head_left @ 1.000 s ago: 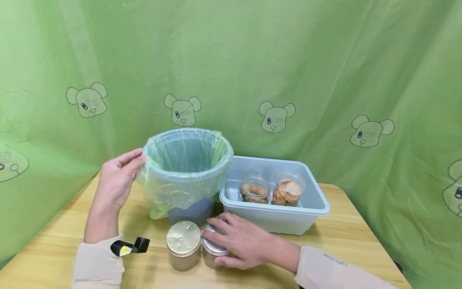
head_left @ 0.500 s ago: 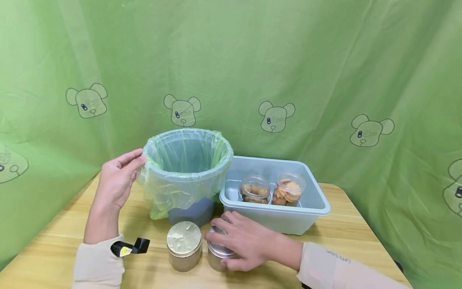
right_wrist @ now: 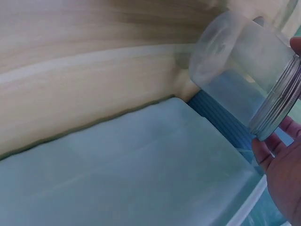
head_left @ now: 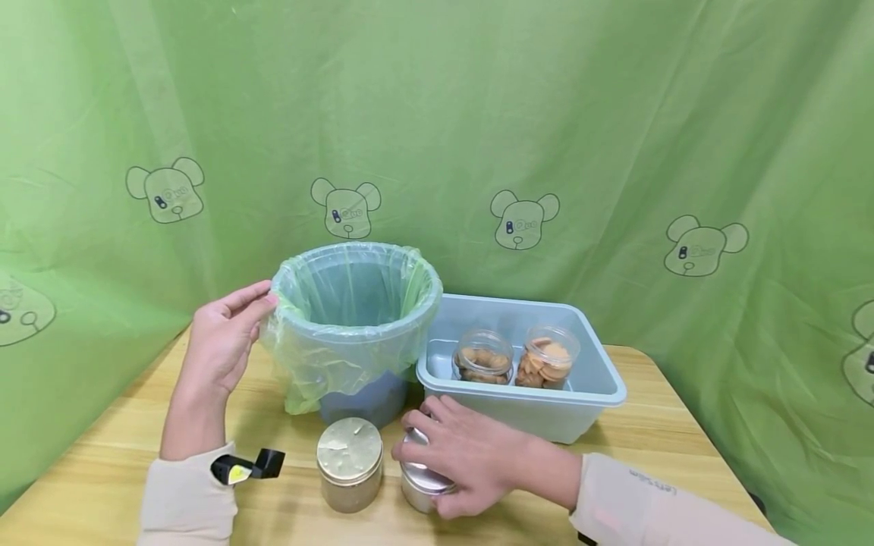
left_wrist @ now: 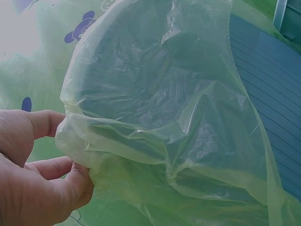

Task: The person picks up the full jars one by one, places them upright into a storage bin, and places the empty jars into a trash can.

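Jar (head_left: 418,494), silver-lidded: near side of tabletop (head_left: 273,500), right of second jar (head_left: 350,466), just apart from it.

Right hand (head_left: 471,455): fingers spread and bent down over the lid (head_left: 426,478), gripping its rim.

Left hand (head_left: 221,341): thumb and fingers drawn close, pinching the bag (head_left: 341,364) at the left rim of the bin (head_left: 365,402).

Tub (head_left: 526,409): right of the bin, containing jar of brown pieces (head_left: 482,364) and jar of orange pieces (head_left: 545,368).

Risks, as judged: a loose lid could part from the jar, since the grip is on the lid alone; a leftward knock could topple the second jar; a hard pull by the left hand could tear the thin film or tip the bin.

Obscured: far part of the lid, under the right hand; bin floor; both forearms, cropped. Right wrist view is blurred: the gripped jar's clear wall seems to show no contents, and whether its base touches the tabletop cannot be told.
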The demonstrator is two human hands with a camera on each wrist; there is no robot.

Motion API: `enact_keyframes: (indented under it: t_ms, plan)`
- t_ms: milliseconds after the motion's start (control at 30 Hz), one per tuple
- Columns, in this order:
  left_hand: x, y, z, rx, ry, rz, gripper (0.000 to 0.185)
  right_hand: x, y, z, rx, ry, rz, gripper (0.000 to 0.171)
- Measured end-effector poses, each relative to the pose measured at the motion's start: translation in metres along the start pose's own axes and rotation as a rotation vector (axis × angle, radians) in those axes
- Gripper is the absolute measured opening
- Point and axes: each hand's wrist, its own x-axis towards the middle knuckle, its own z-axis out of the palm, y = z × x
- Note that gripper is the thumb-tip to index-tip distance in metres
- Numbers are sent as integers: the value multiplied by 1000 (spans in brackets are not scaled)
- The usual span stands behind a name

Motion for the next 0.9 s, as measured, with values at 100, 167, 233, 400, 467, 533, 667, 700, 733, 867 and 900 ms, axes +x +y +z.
enact_keyframes:
  t_ms: [100, 167, 233, 400, 467, 533, 667, 700, 733, 867, 900]
  plan:
    - [0, 0, 0, -3, 0, 4, 58, 0, 1, -6, -15, 3, -6, 67]
    - [0, 0, 0, -5, 1, 4, 59, 0, 2, -12, -20, 3, -7, 68]
    - [0, 0, 0, -6, 1, 4, 58, 0, 2, -18, -22, 4, -7, 67]
    - [0, 0, 1, -9, -1, 5, 58, 2, 5, -37, -32, 8, -9, 67]
    - [0, 0, 1, -9, -3, 4, 59, 3, 6, -45, -37, 13, -13, 69]
    - [-1, 0, 1, -5, -4, 4, 59, 4, 8, -52, -46, 18, -16, 71]
    - [-2, 1, 1, 0, -6, 1, 60, 6, 11, -63, -59, 14, -17, 72]
    - [-2, 1, 1, 1, -6, 1, 61, 6, 12, -65, -63, 11, -16, 71]
    - [-3, 1, 1, 3, -7, 1, 61, 6, 13, -68, -64, 7, -13, 71]
    - [-3, 1, 1, 2, -12, -1, 62, 7, 15, -79, -76, 2, -9, 68]
    - [-3, 1, 1, 2, -13, 0, 62, 7, 16, -82, -77, 2, -8, 67]
